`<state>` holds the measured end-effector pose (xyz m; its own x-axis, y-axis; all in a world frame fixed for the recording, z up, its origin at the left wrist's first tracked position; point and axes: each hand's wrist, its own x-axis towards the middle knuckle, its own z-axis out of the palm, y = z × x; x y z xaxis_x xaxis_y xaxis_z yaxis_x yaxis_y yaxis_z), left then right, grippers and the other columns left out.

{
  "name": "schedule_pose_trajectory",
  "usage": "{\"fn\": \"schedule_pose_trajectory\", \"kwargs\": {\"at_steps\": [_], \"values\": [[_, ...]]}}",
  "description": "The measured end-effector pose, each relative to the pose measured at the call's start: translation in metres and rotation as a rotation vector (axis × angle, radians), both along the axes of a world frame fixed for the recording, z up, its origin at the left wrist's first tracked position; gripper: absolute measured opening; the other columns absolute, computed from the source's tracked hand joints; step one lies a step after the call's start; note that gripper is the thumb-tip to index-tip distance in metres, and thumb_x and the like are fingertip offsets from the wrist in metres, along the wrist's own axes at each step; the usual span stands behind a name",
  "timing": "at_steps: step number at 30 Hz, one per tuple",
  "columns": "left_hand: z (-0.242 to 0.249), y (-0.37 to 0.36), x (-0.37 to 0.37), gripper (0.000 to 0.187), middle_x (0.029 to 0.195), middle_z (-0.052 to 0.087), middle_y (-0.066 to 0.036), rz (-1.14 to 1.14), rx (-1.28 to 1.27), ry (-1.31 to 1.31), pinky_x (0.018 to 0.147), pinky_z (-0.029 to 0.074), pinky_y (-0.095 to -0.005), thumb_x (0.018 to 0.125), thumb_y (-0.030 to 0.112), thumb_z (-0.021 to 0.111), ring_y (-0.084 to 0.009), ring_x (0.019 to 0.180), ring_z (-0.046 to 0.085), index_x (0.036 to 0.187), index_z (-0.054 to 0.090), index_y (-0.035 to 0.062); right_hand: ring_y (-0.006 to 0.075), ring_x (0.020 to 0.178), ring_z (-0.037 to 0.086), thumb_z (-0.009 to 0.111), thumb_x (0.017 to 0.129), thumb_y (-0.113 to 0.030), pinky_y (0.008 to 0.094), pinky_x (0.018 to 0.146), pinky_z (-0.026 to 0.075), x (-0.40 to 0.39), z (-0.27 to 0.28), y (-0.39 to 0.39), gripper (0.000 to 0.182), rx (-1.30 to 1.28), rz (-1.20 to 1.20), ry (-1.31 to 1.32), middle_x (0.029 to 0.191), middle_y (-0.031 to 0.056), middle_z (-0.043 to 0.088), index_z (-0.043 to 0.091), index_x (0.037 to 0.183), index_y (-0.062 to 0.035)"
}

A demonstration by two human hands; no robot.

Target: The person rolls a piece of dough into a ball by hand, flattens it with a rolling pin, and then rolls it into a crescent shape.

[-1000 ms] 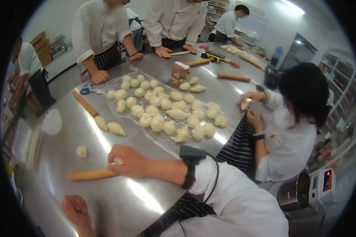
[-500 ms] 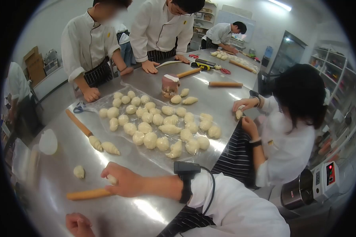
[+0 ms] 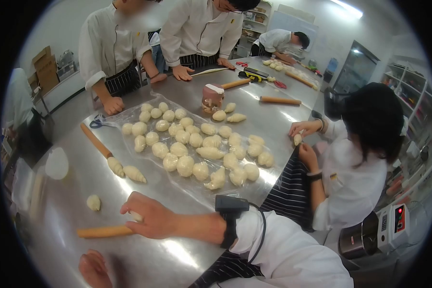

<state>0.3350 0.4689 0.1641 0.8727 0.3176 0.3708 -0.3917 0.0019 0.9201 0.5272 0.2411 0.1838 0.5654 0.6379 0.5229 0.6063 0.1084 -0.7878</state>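
My right hand (image 3: 151, 217) is above the near part of the steel table, its fingers closed on a small pale piece of dough (image 3: 137, 217). Just below it lies a wooden rolling pin (image 3: 103, 232), its right end hidden by the hand. My left hand (image 3: 94, 269) is at the bottom edge with its fingers curled in, and no object shows in it. A single dough ball (image 3: 93, 202) sits beyond the rolling pin. Two ridged, rolled dough pieces (image 3: 134, 174) lie farther up, by the tip of another rolling pin (image 3: 96, 140).
Many dough pieces lie under a clear plastic sheet (image 3: 182, 185) mid-table. Beyond it stand a pinkish-brown container (image 3: 212, 98) and loose dough pieces. Blue scissors (image 3: 101, 122) lie at the left. A co-worker (image 3: 355, 158) at the right handles dough; other people stand opposite.
The view has shifted slightly. My right hand still holds the dough, and my left hand stays curled at the bottom. The co-worker at the right has lifted the head a little.
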Motion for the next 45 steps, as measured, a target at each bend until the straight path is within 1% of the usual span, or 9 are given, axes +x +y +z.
{"fn": "schedule_pose_trajectory", "kwargs": {"at_steps": [1,4,7,10,16,19,28,37,45], "values": [[0.002,-0.001,0.003,0.024,0.077,0.061,-0.014,-0.036,-0.094,-0.038,0.078,0.048,-0.0380,0.092,0.006,0.042,-0.0267,0.080,0.057,0.071,0.052,0.0010,0.0270,0.087,0.053,0.067,0.076,-0.010,0.0353,0.076,0.045,0.000,0.001,0.000,0.030,0.002,0.001,0.003,0.095,0.0101,0.051,0.055,0.103,-0.0046],[0.011,-0.015,0.004,0.018,0.089,0.063,-0.015,0.318,0.189,0.220,0.086,0.049,-0.0412,0.090,0.000,0.051,-0.0284,0.095,0.059,0.072,0.052,0.0022,0.0268,0.085,0.053,0.067,0.076,-0.010,0.0351,0.075,0.045,0.000,0.002,-0.001,0.030,0.021,-0.006,-0.010,0.095,0.0096,0.051,0.055,0.102,-0.0043],[0.009,-0.019,0.009,0.016,0.101,0.063,-0.014,0.218,0.124,0.071,0.095,0.046,-0.0448,0.083,-0.009,0.058,-0.0327,0.114,0.055,0.074,0.054,0.0031,0.0267,0.085,0.053,0.067,0.075,-0.010,0.0350,0.075,0.045,0.001,0.002,-0.001,0.030,0.036,-0.010,-0.033,0.095,0.0095,0.051,0.056,0.103,-0.0043],[0.010,-0.022,0.007,0.017,0.112,0.061,-0.016,0.256,0.155,0.143,0.100,0.041,-0.0483,0.080,-0.012,0.060,-0.0366,0.125,0.046,0.076,0.056,0.0032,0.0266,0.085,0.053,0.068,0.075,-0.011,0.0350,0.075,0.045,-0.002,0.006,-0.003,0.030,0.022,-0.010,0.011,0.095,0.0096,0.051,0.056,0.103,-0.0044],[0.019,-0.026,0.007,0.012,0.122,0.059,-0.022,0.288,0.253,0.196,0.099,0.042,-0.0417,0.080,-0.009,0.062,-0.0334,0.119,0.053,0.074,0.057,-0.0008,0.0264,0.085,0.054,0.068,0.075,-0.011,0.0348,0.075,0.046,0.000,0.001,-0.001,0.032,0.029,-0.036,-0.048,0.097,0.0098,0.052,0.056,0.103,-0.0043],[0.027,-0.033,0.008,0.002,0.117,0.061,-0.022,0.367,0.271,0.272,0.097,0.043,-0.0367,0.082,-0.006,0.062,-0.0310,0.114,0.056,0.080,0.062,-0.0055,0.0268,0.086,0.054,0.068,0.075,-0.012,0.0349,0.076,0.045,-0.001,0.003,-0.003,0.031,0.003,-0.011,-0.007,0.097,0.0096,0.053,0.056,0.103,-0.0041],[0.031,-0.031,0.011,0.023,0.114,0.063,-0.019,0.426,0.315,0.340,0.096,0.044,-0.0333,0.083,-0.002,0.059,-0.0257,0.109,0.059,0.104,0.065,-0.0092,0.0272,0.090,0.054,0.068,0.074,-0.011,0.0353,0.078,0.045,0.000,0.002,0.000,0.029,0.005,-0.021,-0.029,0.097,0.0099,0.053,0.057,0.100,-0.0041],[0.040,-0.039,0.010,0.023,0.116,0.061,-0.022,0.426,0.253,0.338,0.096,0.044,-0.0326,0.083,-0.005,0.057,-0.0299,0.113,0.057,0.104,0.064,-0.0113,0.0272,0.090,0.053,0.068,0.074,-0.011,0.0357,0.079,0.045,0.000,0.002,-0.001,0.029,0.009,-0.005,-0.027,0.095,0.0097,0.052,0.056,0.099,-0.0034],[0.030,-0.031,0.013,0.022,0.113,0.064,-0.019,0.372,0.239,0.333,0.093,0.046,-0.0319,0.085,-0.002,0.061,-0.0247,0.105,0.061,0.106,0.064,-0.0090,0.0272,0.090,0.053,0.068,0.074,-0.011,0.0359,0.079,0.044,0.000,0.001,-0.001,0.027,0.015,-0.011,-0.050,0.093,0.0093,0.053,0.057,0.098,-0.0033]]}}
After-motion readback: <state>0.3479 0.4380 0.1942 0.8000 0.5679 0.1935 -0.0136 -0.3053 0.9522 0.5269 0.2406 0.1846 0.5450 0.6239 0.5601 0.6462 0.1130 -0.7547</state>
